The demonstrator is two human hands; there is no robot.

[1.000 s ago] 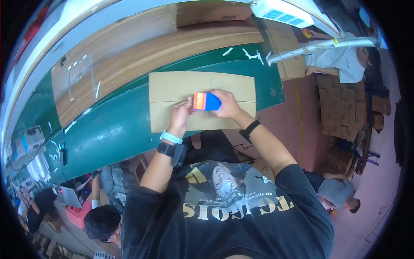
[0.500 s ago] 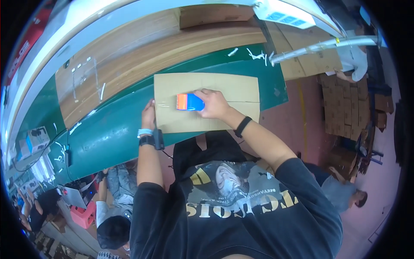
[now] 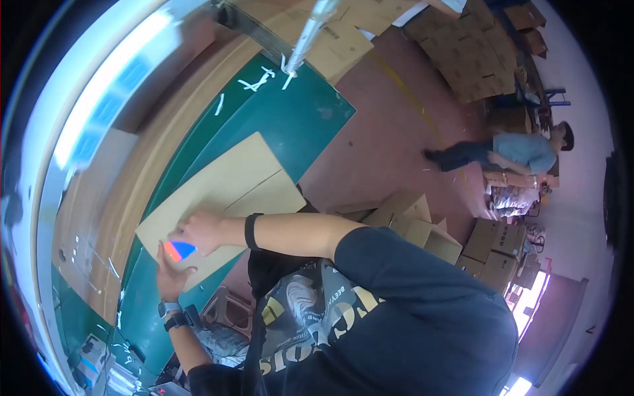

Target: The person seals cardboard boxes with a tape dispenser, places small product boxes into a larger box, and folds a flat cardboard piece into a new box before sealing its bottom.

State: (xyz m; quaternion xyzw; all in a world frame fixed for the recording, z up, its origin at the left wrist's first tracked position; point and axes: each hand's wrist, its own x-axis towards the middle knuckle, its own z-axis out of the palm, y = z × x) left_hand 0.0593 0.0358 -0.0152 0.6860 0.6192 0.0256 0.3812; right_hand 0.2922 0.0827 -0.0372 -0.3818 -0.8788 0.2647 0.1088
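Note:
A closed brown cardboard box (image 3: 247, 162) lies on the green tabletop, turned at an angle, with a seam along its top. My right hand (image 3: 203, 232) is closed around a small blue and orange tape dispenser (image 3: 181, 250), its orange end pressed near the left end of the box. Beside it, my left hand (image 3: 173, 278) rests at that end, fingers stretched and thumb spread over the cardboard. Part of the dispenser is covered by my right fingers.
White scraps (image 3: 256, 80) lie on the far part of the green table (image 3: 317, 105). A wooden board (image 3: 178, 148) edges its back. Open cartons (image 3: 422, 228) stand on the right. Another person (image 3: 522, 153) is farther right, near stacked cartons (image 3: 472, 56).
The view has swung to the right, so the box appears slanted and lower left. The dispenser has moved to the box's left end, close to my left hand.

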